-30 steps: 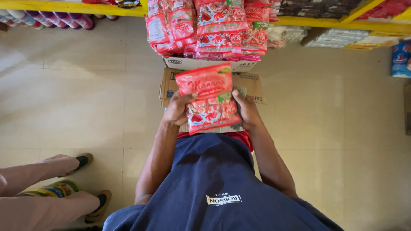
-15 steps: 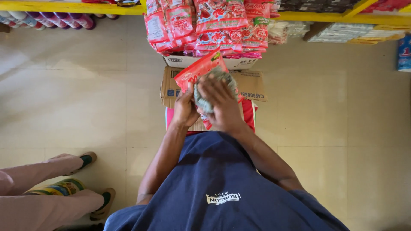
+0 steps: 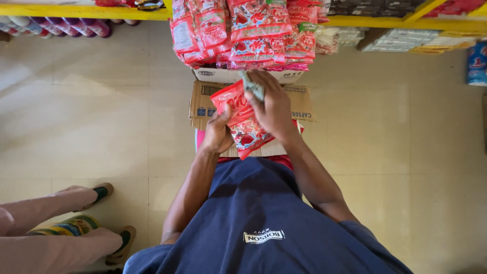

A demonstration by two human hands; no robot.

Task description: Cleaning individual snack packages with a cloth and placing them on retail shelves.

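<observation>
A pale tiled floor [image 3: 101,116] fills most of the view, with a yellow shelf rail [image 3: 76,10] running along the far edge and a hanging cluster of red snack packets [image 3: 248,33] at the far centre. Below that cluster sit stacked cardboard boxes [image 3: 203,99], flaps open, directly in front of the person in a dark blue shirt [image 3: 253,218]. At the near left, another person's legs in pale trousers and sandals [image 3: 61,223] stand apart from the work. Over the boxes, the left hand [image 3: 218,134] is closed on the near left edge of a red snack packet [image 3: 243,122], thumb on its face, holding it tilted. The right hand [image 3: 274,109] lies across the packet's right side and appears to clutch a grey-green cloth [image 3: 252,83] at its fingertips, though the cloth is partly hidden and I cannot be sure of the grip. The packet is probably light, soft and crinkly, a thin glossy film that could slip under dry fingers and crush if squeezed; the flat sealed edges look like the safest places to pinch it. It is a bright red pouch with white lettering at its far end and a clear window at the near end showing small red-and-white wrapped pieces inside.
</observation>
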